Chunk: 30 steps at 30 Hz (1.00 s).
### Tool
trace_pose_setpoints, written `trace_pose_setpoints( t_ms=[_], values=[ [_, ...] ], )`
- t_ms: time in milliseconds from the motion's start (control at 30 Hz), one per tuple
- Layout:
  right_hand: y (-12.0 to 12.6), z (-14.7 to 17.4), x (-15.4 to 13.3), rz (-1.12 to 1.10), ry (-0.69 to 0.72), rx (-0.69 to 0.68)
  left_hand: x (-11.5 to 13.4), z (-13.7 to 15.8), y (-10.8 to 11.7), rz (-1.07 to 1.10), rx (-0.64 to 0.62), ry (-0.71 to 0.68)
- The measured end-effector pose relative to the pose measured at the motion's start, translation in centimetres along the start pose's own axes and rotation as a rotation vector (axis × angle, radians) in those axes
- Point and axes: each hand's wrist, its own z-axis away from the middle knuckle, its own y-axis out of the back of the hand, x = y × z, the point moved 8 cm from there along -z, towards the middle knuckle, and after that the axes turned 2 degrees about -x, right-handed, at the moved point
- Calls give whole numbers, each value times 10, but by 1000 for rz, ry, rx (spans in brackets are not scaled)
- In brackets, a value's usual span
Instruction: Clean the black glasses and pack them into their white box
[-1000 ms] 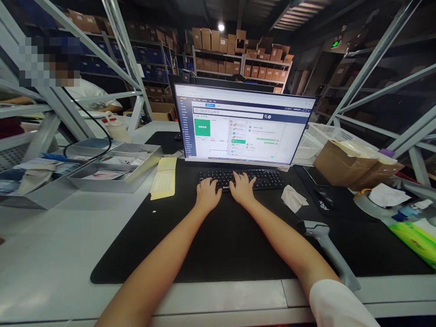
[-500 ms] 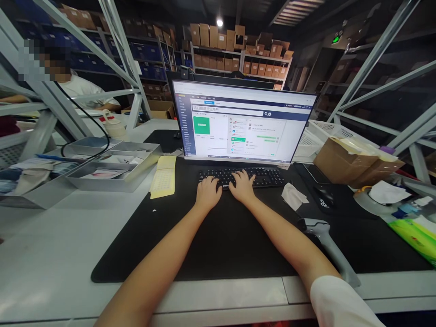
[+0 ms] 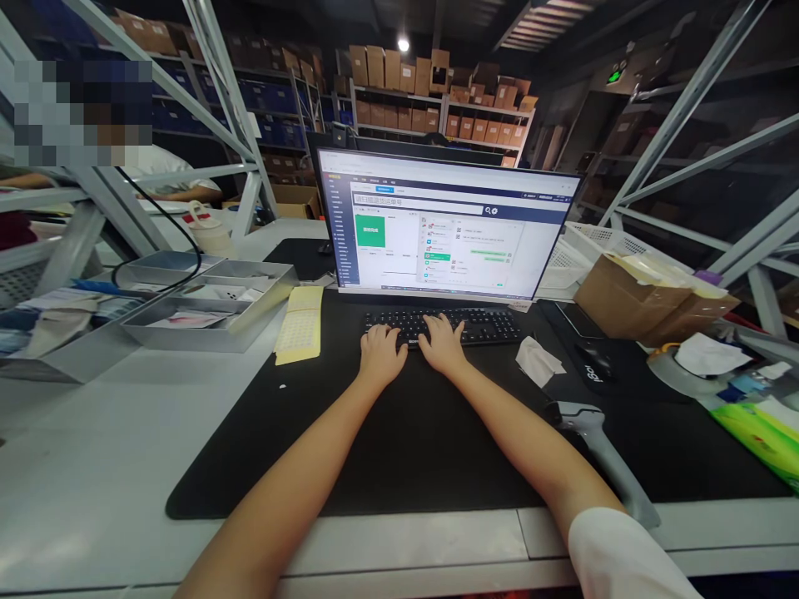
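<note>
Both my hands rest on a black keyboard [image 3: 493, 324] in front of a lit monitor [image 3: 449, 225]. My left hand [image 3: 380, 356] lies over the keyboard's left end, its fingers stretched onto the keys. Over the middle keys is my right hand [image 3: 443, 343], fingers spread and holding nothing. A crumpled tissue [image 3: 539, 360] lies to the right of the keyboard. Beside my right forearm a grey handheld barcode scanner [image 3: 602, 445] lies on the black desk mat [image 3: 399, 449]. Yellow label sheets [image 3: 300, 324] sit left of the keyboard.
Grey trays [image 3: 187, 337] with papers stand at the left. A mouse [image 3: 596, 359], cardboard boxes [image 3: 630, 291], a tape roll [image 3: 674, 370] and a green tissue pack [image 3: 761, 437] are at the right. Behind a metal frame at the far left sits another person [image 3: 166, 170].
My right hand's fingers have shifted slightly on the keys, with the thumb-side fingers drawn a little closer. My left hand has barely moved.
</note>
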Motion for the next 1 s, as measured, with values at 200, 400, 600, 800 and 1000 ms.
trace_pose_setpoints(
  t_ms=[200,400,600,800,1000],
  values=[
    [-3,-3,5,4,-20,5,-4,0,-6,-5,-21,22],
    [3,-1,0,-9,20,60,-3,-3,-15,-19,-68,-26],
    [3,2,-10,32,56,14,-4,-3,-21,4,-78,-33],
    [-4,3,-16,94,101,-56,-5,0,-14,4,-27,-11],
    [4,2,-7,80,-2,19,-6,0,-13,-5,-30,-7]
  ],
)
